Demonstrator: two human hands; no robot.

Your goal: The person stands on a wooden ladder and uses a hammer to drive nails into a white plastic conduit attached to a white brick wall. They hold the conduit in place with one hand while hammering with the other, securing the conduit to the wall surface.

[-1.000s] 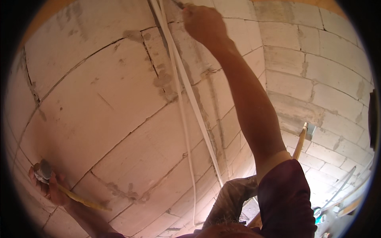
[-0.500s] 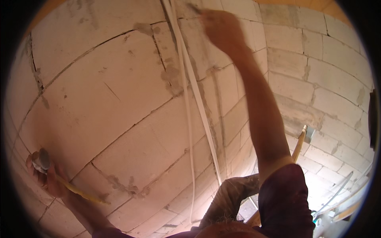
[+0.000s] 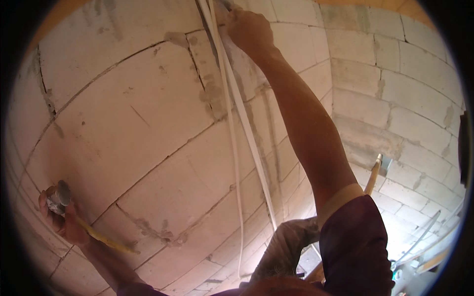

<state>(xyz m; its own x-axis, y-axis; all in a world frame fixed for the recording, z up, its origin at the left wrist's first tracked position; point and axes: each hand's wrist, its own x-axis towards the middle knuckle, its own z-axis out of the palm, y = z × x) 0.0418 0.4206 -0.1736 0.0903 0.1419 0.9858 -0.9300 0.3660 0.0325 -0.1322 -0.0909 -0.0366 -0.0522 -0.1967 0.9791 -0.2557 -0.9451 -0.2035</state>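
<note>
Low on the left, my left hand [image 3: 64, 217] is closed round a tool with a rounded grey-white head [image 3: 58, 196]. A yellow strip like its handle [image 3: 111, 242] runs back along my forearm; the exact kind of tool is unclear. My right hand [image 3: 249, 30] reaches high, its fingers wrapped round a narrow dark grey tool [image 3: 226, 5], mostly hidden by the hand and cut off by the frame's top. That hand is beside two pale cables [image 3: 238, 98] which run down the block wall [image 3: 133, 118].
Another block wall [image 3: 365, 76] meets this one on the right. A wooden handle or pole [image 3: 374, 173] stands at the right, near a small grey box or opening [image 3: 386, 166] in the wall. Below, my bent trouser leg [image 3: 284, 244] shows. Long thin pieces [image 3: 422, 237] lean at lower right.
My right hand has moved left, closer to the cables, with the dark tool in it. My left hand and its tool have shifted slightly to the right.
</note>
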